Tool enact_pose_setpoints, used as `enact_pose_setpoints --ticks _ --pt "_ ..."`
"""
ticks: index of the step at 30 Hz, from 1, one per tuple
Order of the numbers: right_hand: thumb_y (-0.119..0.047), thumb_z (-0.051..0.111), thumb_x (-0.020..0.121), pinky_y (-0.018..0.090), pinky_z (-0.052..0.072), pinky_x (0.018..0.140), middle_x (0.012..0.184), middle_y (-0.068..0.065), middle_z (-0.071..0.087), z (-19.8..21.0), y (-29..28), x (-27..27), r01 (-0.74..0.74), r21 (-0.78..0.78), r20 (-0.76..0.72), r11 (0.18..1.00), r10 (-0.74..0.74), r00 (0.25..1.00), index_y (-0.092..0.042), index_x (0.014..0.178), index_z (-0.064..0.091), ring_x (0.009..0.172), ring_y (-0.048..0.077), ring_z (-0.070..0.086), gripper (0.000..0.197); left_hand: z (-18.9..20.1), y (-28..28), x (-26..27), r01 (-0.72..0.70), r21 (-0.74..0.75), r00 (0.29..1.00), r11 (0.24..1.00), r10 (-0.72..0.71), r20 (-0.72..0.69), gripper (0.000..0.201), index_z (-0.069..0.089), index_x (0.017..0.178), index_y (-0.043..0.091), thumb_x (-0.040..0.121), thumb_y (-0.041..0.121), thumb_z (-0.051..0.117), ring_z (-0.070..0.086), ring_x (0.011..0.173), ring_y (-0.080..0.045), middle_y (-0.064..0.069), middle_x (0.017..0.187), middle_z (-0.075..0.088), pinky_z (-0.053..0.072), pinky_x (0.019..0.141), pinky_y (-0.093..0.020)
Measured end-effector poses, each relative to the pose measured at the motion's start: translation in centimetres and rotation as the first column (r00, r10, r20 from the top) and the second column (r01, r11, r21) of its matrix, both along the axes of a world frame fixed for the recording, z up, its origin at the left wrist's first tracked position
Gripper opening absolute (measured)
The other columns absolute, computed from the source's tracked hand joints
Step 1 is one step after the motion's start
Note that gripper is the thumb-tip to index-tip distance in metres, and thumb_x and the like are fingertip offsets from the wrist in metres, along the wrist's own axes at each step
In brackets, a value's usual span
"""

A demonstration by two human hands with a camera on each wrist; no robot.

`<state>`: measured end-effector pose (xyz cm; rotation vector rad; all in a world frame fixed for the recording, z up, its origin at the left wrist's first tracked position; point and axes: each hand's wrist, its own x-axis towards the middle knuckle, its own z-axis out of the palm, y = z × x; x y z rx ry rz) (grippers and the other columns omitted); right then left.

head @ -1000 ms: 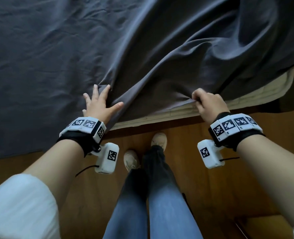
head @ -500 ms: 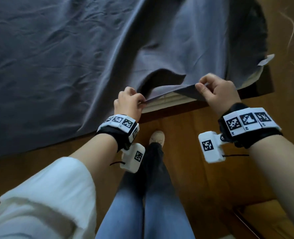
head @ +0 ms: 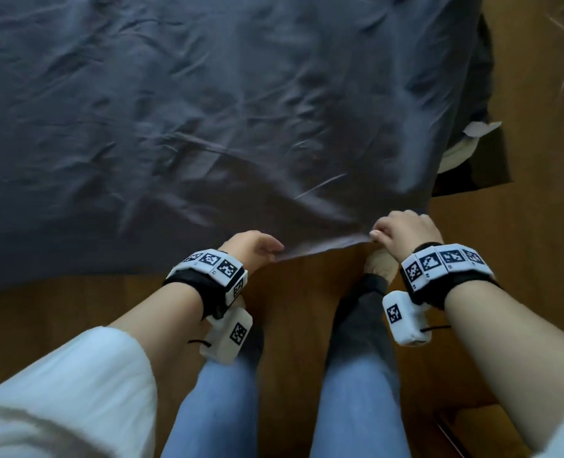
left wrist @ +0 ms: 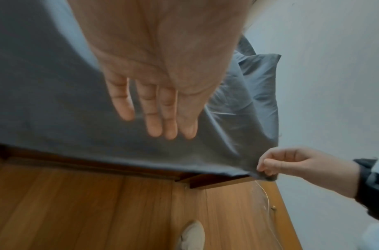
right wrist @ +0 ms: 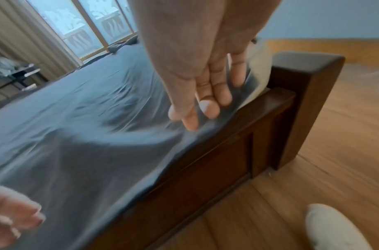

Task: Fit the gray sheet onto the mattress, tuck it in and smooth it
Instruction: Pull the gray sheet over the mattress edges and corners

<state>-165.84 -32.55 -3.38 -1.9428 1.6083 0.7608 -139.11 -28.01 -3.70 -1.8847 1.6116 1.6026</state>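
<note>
Gray sheet (head: 207, 110) covers the mattress (head: 455, 153) except its bare far-right corner, and I see my right hand (head: 402, 231) pinching the sheet's near hem by that corner while my left hand (head: 254, 249), fingers straight, touches the hem.

head view downward, wrist views along fingers
</note>
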Motion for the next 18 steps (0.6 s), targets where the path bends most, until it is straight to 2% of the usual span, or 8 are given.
enact_pose_setpoints --ticks 3,5,7,10,13,14,16,18 --pt "-0.033 0.043 0.097 0.037 0.039 0.094 0.115 0.003 0.061 -0.7 -2.1 -4.6 0.115 0.023 0.129 0.993 -0.117 0.985 -0.022 0.111 0.063 0.113 0.024 0.052 0.026 0.0 -3.0 -4.0 -0.086 -0.267 0.996 0.960 0.089 0.000 0.038 0.065 0.116 0.015 0.084 -0.003 0.054 0.061 0.106 -0.023 -0.007 0.114 0.063 0.045 0.097 -0.030" --pt "-0.031 0.045 0.096 0.037 0.043 0.089 0.116 0.004 0.062 -0.5 -4.2 -8.7 0.208 0.047 0.181 0.977 -0.213 0.960 -0.020 0.111 0.063 0.110 0.026 0.054 0.026 -0.1 -6.1 -7.6 -0.154 -0.447 0.983 0.881 0.182 0.021 0.040 0.063 0.118 0.013 0.081 -0.003 0.057 0.055 0.114 -0.024 -0.009 0.119 0.058 0.037 0.100 -0.022" --pt "-0.029 0.047 0.096 0.034 0.044 0.084 0.115 0.004 0.063 -0.3 -6.0 -13.0 0.337 0.058 0.230 0.940 -0.341 0.911 -0.019 0.110 0.063 0.107 0.025 0.057 0.024 -0.2 -8.9 -11.8 -0.227 -0.532 0.954 0.815 0.295 0.045 0.046 0.059 0.123 0.014 0.079 -0.002 0.061 0.045 0.125 -0.024 -0.010 0.131 0.050 0.027 0.104 -0.018" --pt "-0.030 0.049 0.095 0.033 0.045 0.084 0.117 0.003 0.063 0.0 -7.7 -15.0 0.439 0.058 0.307 0.897 -0.434 0.847 -0.020 0.111 0.060 0.107 0.023 0.058 0.022 -0.2 -11.5 -14.4 -0.306 -0.452 0.898 0.838 0.411 0.155 0.055 0.044 0.138 0.019 0.086 0.010 0.060 0.030 0.139 -0.023 -0.009 0.150 0.031 0.020 0.113 -0.025" --pt "-0.032 0.052 0.093 0.034 0.046 0.087 0.118 0.003 0.062 -0.3 -9.6 -15.0 0.484 0.073 0.378 0.872 -0.474 0.795 -0.019 0.118 0.056 0.109 0.023 0.058 0.029 -1.2 -12.7 -15.5 -0.325 -0.225 0.901 0.919 0.373 0.221 0.060 0.036 0.144 0.021 0.088 0.021 0.060 0.018 0.145 -0.021 -0.008 0.158 0.013 0.016 0.116 -0.025" --pt "-0.032 0.052 0.093 0.034 0.046 0.087 0.118 0.004 0.062 -1.0 -14.8 -21.0 0.508 0.118 0.358 0.853 -0.514 0.780 -0.018 0.120 0.054 0.109 0.023 0.058 0.031 -2.5 -16.9 -22.2 -0.371 -0.188 0.883 0.910 0.408 0.233 0.062 0.036 0.143 0.021 0.087 0.021 0.062 0.017 0.145 -0.020 -0.007 0.159 0.010 0.016 0.116 -0.025" --pt "-0.032 0.053 0.092 0.032 0.044 0.086 0.119 0.007 0.060 -1.5 -15.2 -19.9 0.512 0.160 0.394 0.844 -0.530 0.751 -0.014 0.124 0.051 0.109 0.025 0.057 0.037 -1.6 -16.8 -21.5 -0.386 -0.162 0.873 0.908 0.416 0.254 0.064 0.037 0.143 0.021 0.085 0.016 0.064 0.019 0.145 -0.017 -0.004 0.159 0.010 0.017 0.114 -0.023" --pt "-0.033 0.052 0.093 0.032 0.043 0.087 0.125 0.009 0.056 -1.6 -16.4 -18.7 0.526 0.148 0.441 0.837 -0.532 0.722 -0.011 0.128 0.049 0.112 0.027 0.055 0.041 -2.1 -16.6 -20.3 -0.343 -0.132 0.889 0.930 0.367 0.272 0.066 0.038 0.142 0.023 0.084 0.012 0.065 0.021 0.144 -0.016 -0.003 0.158 0.011 0.020 0.112 -0.023"
